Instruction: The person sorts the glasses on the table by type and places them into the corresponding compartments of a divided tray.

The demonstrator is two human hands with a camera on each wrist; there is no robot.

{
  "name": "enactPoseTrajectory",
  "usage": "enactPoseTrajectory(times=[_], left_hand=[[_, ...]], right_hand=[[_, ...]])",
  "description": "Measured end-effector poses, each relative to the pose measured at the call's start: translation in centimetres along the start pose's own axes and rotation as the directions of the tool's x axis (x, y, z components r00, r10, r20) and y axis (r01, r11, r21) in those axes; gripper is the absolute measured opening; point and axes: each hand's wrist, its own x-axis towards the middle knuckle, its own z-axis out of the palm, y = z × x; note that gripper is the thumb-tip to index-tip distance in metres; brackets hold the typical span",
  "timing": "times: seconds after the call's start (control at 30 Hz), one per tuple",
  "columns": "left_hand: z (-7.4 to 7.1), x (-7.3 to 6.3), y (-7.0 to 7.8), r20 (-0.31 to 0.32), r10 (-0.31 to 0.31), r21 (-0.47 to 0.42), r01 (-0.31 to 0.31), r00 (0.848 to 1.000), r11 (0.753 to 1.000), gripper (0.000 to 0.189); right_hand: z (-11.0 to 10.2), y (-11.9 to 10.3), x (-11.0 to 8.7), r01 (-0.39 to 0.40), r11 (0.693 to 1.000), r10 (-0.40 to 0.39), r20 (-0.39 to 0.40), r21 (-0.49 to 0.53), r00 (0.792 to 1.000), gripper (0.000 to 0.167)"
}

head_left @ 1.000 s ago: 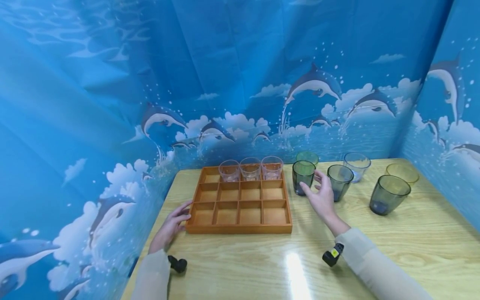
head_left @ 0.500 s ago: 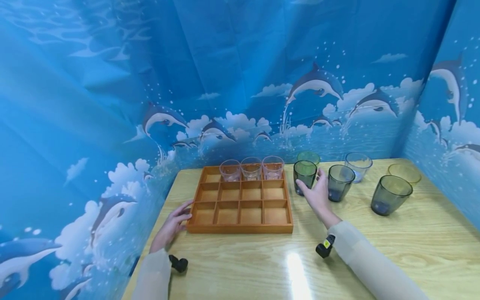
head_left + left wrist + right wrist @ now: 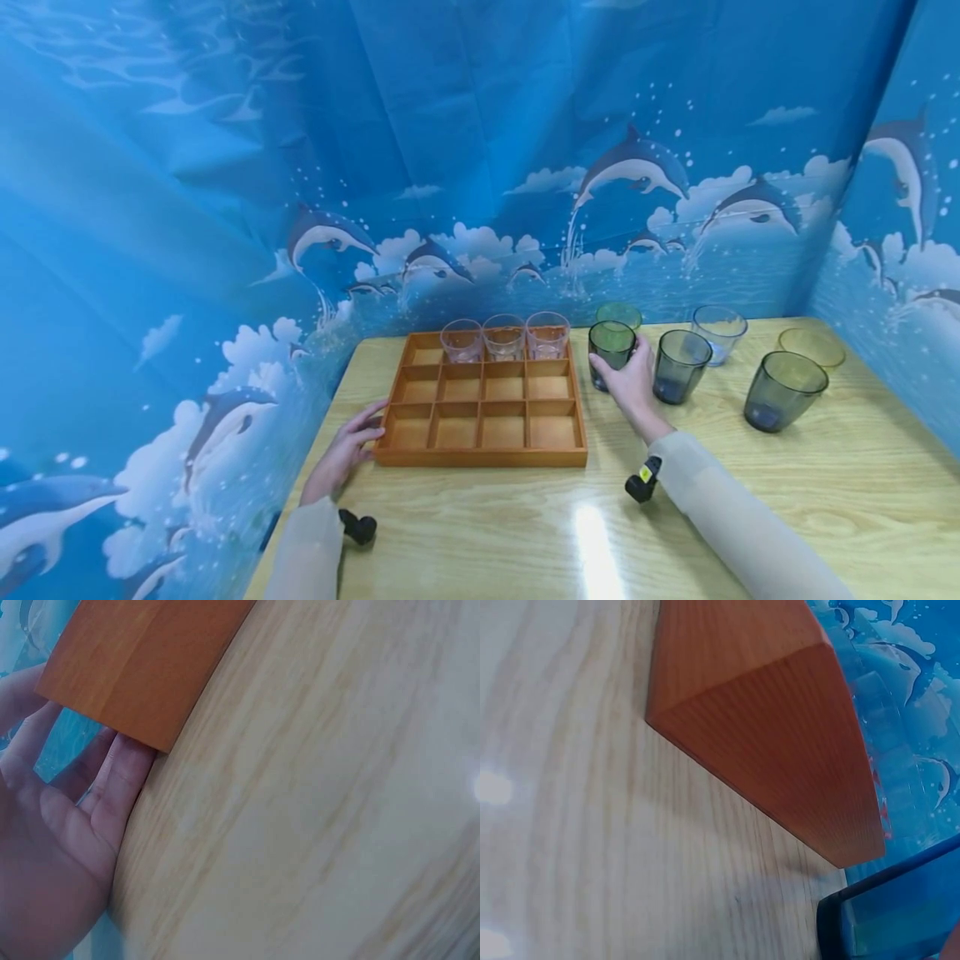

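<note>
My right hand (image 3: pixel 630 381) holds a dark grey glass (image 3: pixel 609 354) just right of the wooden tray, thumb on its near left side and fingers on its right. In the right wrist view, part of that glass (image 3: pixel 900 904) shows at the lower right with a sliver of hand at the frame edge. The orange-brown compartment tray (image 3: pixel 480 457) lies on the table. My left hand (image 3: pixel 347 446) touches the tray's left side near the front corner; the left wrist view has its fingers (image 3: pixel 120 780) against the tray's side (image 3: pixel 135 671). Pale pinkish clear glasses (image 3: pixel 505 340) stand in the tray's back row.
Two more dark grey glasses (image 3: pixel 681 367) (image 3: pixel 783 392) stand right of my right hand. Behind are a green glass (image 3: pixel 619 312), a clear bluish glass (image 3: pixel 720 333) and a yellowish glass (image 3: pixel 813 346). A dolphin-print curtain (image 3: pixel 480 167) hangs behind the table (image 3: pixel 480 525).
My right hand has moved slightly left and closed round the dark grey glass, which stands where it was. The left hand stays at the tray.
</note>
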Motion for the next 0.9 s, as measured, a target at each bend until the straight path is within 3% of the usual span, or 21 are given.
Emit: enactPoseTrajectory(times=[0.3,0.63,0.9], left_hand=[[0.6,-1.1,1.7,0.041,-0.021,-0.009,0.021,0.999,1.0,0.058],[-0.2,0.5,-0.7,-0.013,0.011,0.016,-0.011,1.0,1.0,0.056],[-0.1,0.4,-0.6,-0.033,0.0,0.013,0.0,0.999,1.0,0.054]], right_hand=[[0.5,0.1,0.6,0.018,0.999,-0.018,-0.02,0.029,1.0,0.097],[0.6,0.4,1.0,0.02,0.998,-0.018,-0.036,0.052,0.999,0.093],[0.3,0.4,0.8,0.021,0.997,-0.019,-0.029,0.075,0.999,0.092]])
